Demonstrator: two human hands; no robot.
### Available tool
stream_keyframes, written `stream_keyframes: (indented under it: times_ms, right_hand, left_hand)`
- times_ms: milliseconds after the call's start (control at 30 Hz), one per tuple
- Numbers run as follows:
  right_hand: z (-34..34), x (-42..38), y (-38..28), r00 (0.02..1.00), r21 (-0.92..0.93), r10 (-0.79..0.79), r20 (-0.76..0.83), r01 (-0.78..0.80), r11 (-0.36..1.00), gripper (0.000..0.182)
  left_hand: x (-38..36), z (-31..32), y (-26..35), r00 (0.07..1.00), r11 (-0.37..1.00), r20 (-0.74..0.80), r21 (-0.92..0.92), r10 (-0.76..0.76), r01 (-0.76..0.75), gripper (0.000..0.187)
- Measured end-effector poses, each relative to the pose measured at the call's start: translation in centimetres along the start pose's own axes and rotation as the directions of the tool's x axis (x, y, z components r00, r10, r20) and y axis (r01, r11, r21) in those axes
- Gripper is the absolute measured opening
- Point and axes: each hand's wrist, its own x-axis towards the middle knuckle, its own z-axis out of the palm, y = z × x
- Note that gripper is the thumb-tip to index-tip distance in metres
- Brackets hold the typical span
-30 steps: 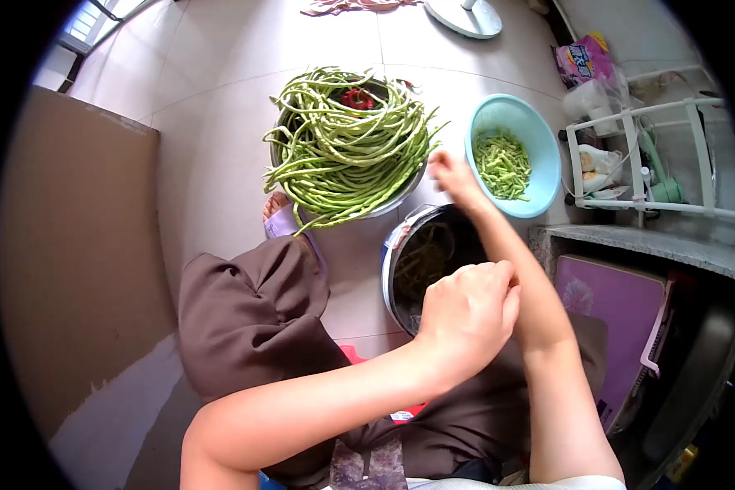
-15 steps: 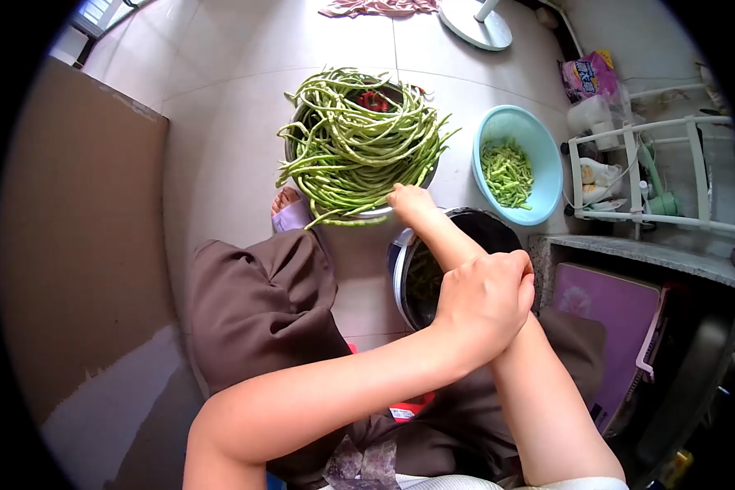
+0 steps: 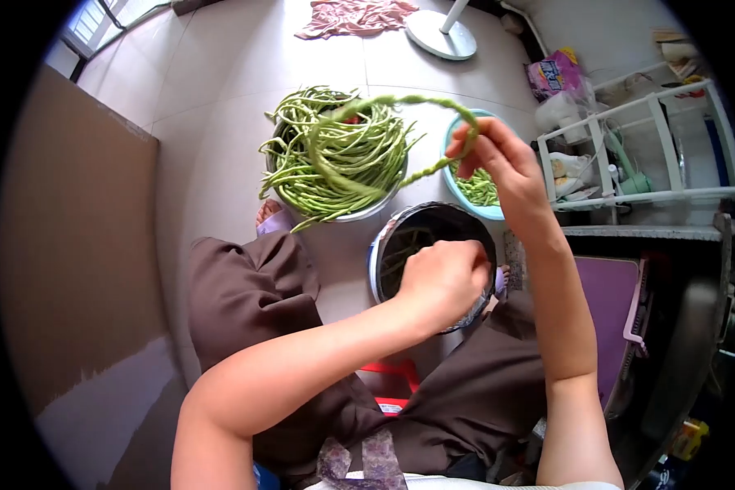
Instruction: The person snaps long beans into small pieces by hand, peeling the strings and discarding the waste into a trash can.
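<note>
My right hand (image 3: 510, 167) pinches a long green bean (image 3: 414, 100) between thumb and fingers. The bean curls in a wide loop out to the left, over the pile of long beans (image 3: 359, 155) heaped in a round basin. My left hand (image 3: 445, 282) is over the black-lined bin (image 3: 388, 253), its fingers curled together; whether anything is in them is hidden. Behind my right hand stands a light blue basin (image 3: 498, 214) with short cut bean pieces (image 3: 478, 189) in it, partly covered by the hand.
A white rack (image 3: 653, 139) and a dark cabinet with a purple board (image 3: 608, 318) stand at the right. To the left is a brown panel (image 3: 90, 212). A pink cloth (image 3: 355, 18) and a white round stand base (image 3: 441, 37) are on the tiled floor ahead.
My right hand has risen from the edge of the bean pile to the right, lifting one long bean. My left hand has left my right forearm and moved down-left over the bin.
</note>
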Motion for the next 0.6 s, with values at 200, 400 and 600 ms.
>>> stream_keyframes:
  times_ms: [200,400,600]
  right_hand:
    - [-1.3,-6.3,-3.0,0.986,0.390,-0.028,-0.164,0.090,0.916,0.021]
    - [-3.4,-10.1,-1.1,0.934,0.699,0.153,-0.323,0.126,0.704,0.024]
    - [-2.5,-10.3,2.0,0.906,0.831,0.406,-0.116,-0.135,0.540,0.034]
  left_hand:
    - [-0.4,-0.7,0.8,0.969,0.595,0.241,-0.771,-0.057,0.227,0.039]
    - [-1.2,-1.7,2.1,0.983,0.354,-0.146,-0.930,-0.112,-0.098,0.035]
    - [-0.1,-2.7,3.1,0.860,0.642,-0.419,-0.580,0.292,-0.501,0.034]
